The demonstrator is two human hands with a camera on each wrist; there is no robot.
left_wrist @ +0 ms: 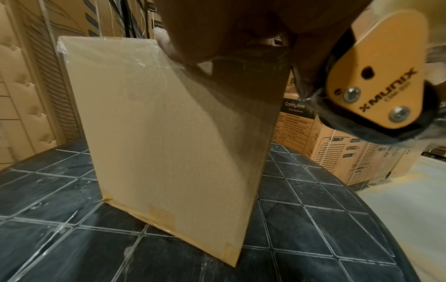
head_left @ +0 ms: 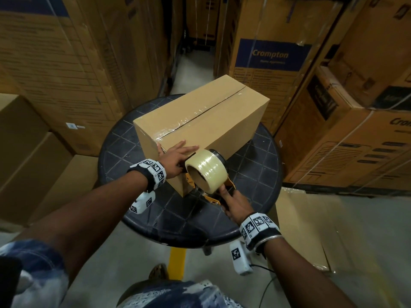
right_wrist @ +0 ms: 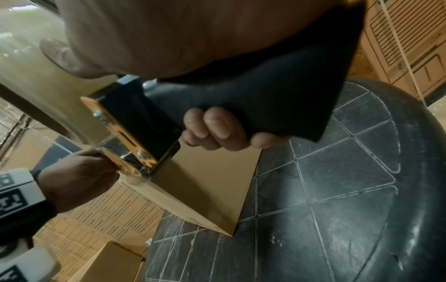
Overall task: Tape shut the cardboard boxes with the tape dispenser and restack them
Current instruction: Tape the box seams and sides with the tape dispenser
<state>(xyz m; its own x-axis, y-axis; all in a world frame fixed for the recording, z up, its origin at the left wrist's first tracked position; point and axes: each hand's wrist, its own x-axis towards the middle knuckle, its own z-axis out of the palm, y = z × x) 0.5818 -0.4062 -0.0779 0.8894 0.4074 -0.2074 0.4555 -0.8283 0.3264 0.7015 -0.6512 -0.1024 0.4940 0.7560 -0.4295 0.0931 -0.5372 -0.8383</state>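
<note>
Both hands at box point(head_left: 200, 121) near end; right hand point(head_left: 235, 202) grips dispenser point(head_left: 208, 172).

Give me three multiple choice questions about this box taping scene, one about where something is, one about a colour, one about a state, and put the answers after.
1. Where does the cardboard box stand?
A. on the floor
B. on the round black table
C. on a stack of boxes

2. What colour is the tape dispenser side plate?
A. orange-yellow
B. red
C. green

3. What is the right hand doing?
A. resting flat on the box
B. hanging free
C. gripping the dispenser's black handle

Answers: 1 B, the head view shows the box on the tabletop. 2 A, the left wrist view shows the orange-yellow plate. 3 C, the right wrist view shows fingers curled round the handle, while the left hand rests on the box.
</note>
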